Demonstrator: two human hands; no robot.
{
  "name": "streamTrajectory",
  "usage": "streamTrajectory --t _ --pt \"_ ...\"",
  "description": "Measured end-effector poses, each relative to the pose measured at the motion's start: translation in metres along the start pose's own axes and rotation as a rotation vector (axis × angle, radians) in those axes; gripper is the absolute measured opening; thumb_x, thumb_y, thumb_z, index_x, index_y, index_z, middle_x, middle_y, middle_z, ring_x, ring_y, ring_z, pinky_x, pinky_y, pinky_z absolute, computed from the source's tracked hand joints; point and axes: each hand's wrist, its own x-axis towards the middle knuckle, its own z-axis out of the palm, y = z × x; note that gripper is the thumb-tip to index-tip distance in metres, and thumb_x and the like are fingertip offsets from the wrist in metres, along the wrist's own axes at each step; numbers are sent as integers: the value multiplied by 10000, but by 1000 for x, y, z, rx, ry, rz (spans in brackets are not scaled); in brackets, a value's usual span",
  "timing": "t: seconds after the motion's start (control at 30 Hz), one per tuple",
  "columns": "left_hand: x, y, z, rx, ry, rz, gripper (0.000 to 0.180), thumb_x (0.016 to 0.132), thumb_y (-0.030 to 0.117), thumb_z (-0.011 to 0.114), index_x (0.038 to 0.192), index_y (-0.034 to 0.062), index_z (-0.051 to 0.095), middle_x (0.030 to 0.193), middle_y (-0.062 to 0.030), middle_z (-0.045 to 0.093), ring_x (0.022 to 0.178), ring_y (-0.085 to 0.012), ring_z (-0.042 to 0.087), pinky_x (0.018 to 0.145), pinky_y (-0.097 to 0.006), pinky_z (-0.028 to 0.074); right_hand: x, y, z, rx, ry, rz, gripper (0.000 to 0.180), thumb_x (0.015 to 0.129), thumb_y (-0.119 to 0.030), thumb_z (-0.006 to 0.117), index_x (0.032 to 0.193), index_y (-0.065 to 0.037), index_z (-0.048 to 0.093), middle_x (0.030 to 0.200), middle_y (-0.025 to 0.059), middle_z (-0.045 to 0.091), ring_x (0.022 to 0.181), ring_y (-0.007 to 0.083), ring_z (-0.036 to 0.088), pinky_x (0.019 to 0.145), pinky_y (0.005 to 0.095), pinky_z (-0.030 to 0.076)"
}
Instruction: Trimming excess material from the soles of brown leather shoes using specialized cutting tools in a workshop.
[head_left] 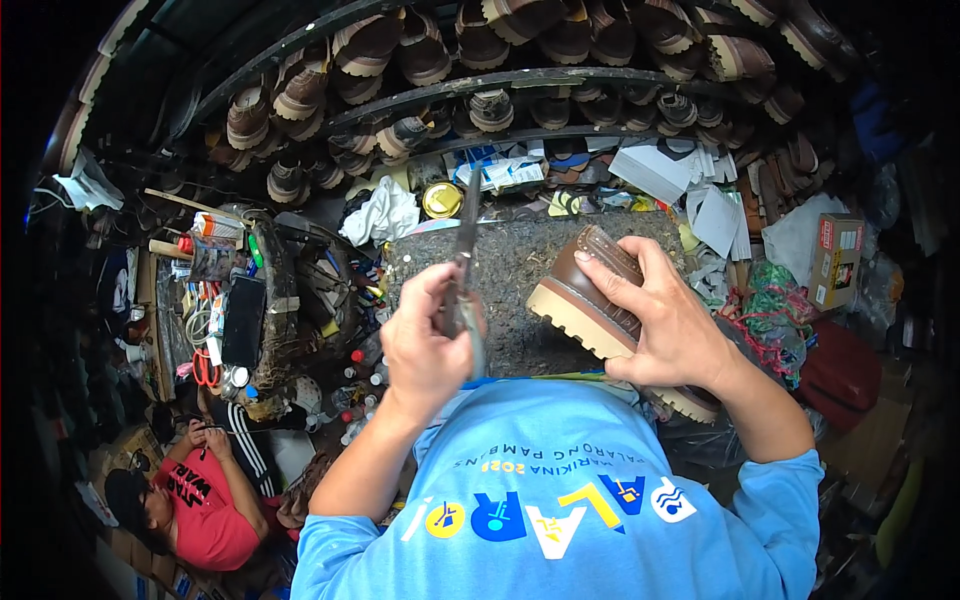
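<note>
My left hand [430, 335] is closed around the handles of dark metal scissors [466, 235], whose long blades point away from me over the workbench. My right hand [675, 325] grips a brown leather shoe [590, 280] with a thick tan lugged sole. Its thumb lies along the upper, and the sole's side faces left and toward me. The scissors and the shoe are apart. Beneath my right wrist, a second shoe [690, 402] shows part of its tan sole; my arm hides much of it. Both hands are above the dark, worn workbench [500, 260].
Racks of brown shoes [490, 110] span the far side. A yellow-lidded can [442, 200], white cloth [383, 212] and paper scraps line the bench's back edge. A phone [243, 320] lies on a cluttered side table. A person in red [215, 505] sits at lower left.
</note>
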Motion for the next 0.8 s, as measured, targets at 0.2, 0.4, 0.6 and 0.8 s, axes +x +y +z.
streamTrajectory --t 0.2,0.4,0.6,0.8 --pt "-22 -24 -49 556 -557 -165 459 772 175 835 1186 27 704 927 -220 727 856 -389 728 764 -487 574 0 15 -3 189 -75 72 1015 588 -228 819 1551 -187 503 1368 276 445 1274 463 523 1107 464 449" --pt "0 22 -35 147 -226 238 166 805 -29 776 966 8 755 934 -140 731 804 -291 728 705 -345 583 11 15 -6 355 -219 102 1057 580 -242 829 1574 -199 473 1437 274 425 1344 445 496 1140 447 420" --pt "23 54 -14 158 -338 395 141 828 11 770 965 1 736 926 -134 705 794 -304 703 685 -377 577 13 -7 -9 121 -177 101 1028 601 -243 840 1560 -171 479 1414 292 419 1303 476 508 1129 470 436" --pt "35 69 -12 447 -498 522 119 783 67 729 802 13 625 820 -115 630 743 -305 654 662 -421 540 11 -21 -8 -80 -65 24 987 611 -238 858 1529 -149 506 1385 315 417 1268 511 505 1096 507 453"
